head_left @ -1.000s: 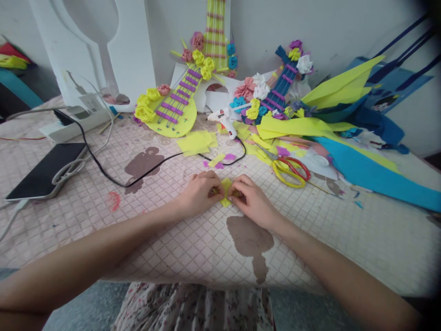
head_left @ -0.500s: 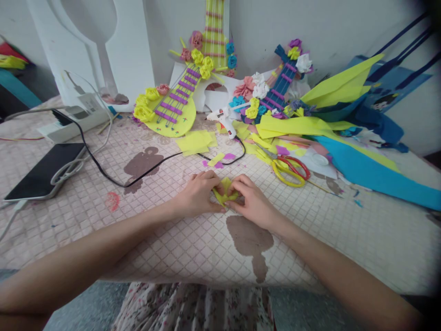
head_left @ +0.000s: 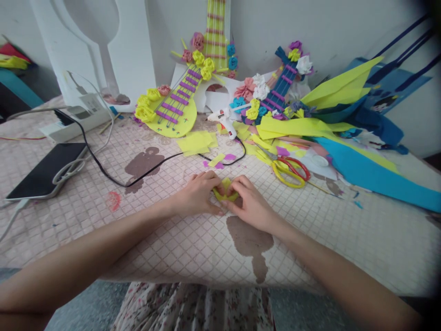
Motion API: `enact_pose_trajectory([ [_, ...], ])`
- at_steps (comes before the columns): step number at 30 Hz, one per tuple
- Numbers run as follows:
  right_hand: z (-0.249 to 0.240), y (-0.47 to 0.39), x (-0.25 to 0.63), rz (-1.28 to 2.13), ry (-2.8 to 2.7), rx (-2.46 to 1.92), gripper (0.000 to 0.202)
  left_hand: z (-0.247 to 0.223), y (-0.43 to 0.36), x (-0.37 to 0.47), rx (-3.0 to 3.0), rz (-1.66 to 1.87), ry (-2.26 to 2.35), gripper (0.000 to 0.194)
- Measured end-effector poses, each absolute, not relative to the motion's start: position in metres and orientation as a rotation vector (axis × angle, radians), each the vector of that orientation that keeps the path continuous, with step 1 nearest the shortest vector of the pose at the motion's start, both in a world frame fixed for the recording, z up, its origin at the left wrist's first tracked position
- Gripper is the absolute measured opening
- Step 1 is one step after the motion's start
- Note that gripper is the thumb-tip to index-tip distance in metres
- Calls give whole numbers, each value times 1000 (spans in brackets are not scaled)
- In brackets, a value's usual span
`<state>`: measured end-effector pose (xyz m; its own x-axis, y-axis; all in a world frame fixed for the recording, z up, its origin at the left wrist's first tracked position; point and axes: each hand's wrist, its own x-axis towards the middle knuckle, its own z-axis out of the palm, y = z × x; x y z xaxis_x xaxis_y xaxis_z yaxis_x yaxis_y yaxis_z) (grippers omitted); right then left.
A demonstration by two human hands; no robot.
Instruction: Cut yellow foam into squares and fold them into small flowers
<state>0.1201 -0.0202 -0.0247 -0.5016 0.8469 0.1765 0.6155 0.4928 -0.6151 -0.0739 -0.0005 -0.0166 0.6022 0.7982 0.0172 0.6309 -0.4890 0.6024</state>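
Note:
Between my two hands, just above the tablecloth, is a small piece of yellow crepe paper (head_left: 226,196), creased and partly hidden by my fingers. My left hand (head_left: 201,193) pinches its left side, with the fingertips bent over the paper. On the other side, my right hand (head_left: 250,202) grips the paper between thumb and curled fingers. Beyond my hands lie a small yellow paper strip (head_left: 217,160) and purple scraps (head_left: 230,156). A white glue gun (head_left: 225,122) rests farther back, its black cord curving across the cloth.
Scissors with red and yellow handles (head_left: 288,180) lie to the right, beside blue crepe paper (head_left: 375,172). Flower-trimmed paper guitars, one yellow (head_left: 175,120) and one blue (head_left: 280,87), stand at the back. A black-screened device (head_left: 46,170) and a power strip (head_left: 76,128) are on the left.
The near edge of the yellow paper has been folded or turned up slightly between my fingers. My hands stay in nearly the same place, and the objects around them have not moved.

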Motion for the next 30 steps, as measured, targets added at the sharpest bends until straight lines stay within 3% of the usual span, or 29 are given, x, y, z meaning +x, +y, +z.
enact_pose_trajectory([
  [8, -28, -23, 116, 581, -2281, -1240, 19, -16, 4, -76, 2212, 524, 1017, 15],
  [18, -29, -23, 115, 594, -2271, -1255, 20, -26, -4, -72, 2089, 882, 1227, 16],
  [23, -24, -22, 118, 634, -2266, -1227, 19, -21, -12, -68, 2285, 680, 1245, 1],
  [30, -25, -14, 132, 787, -2200, -1215, 11, -24, -10, -68, 2258, 629, 1252, 6],
])
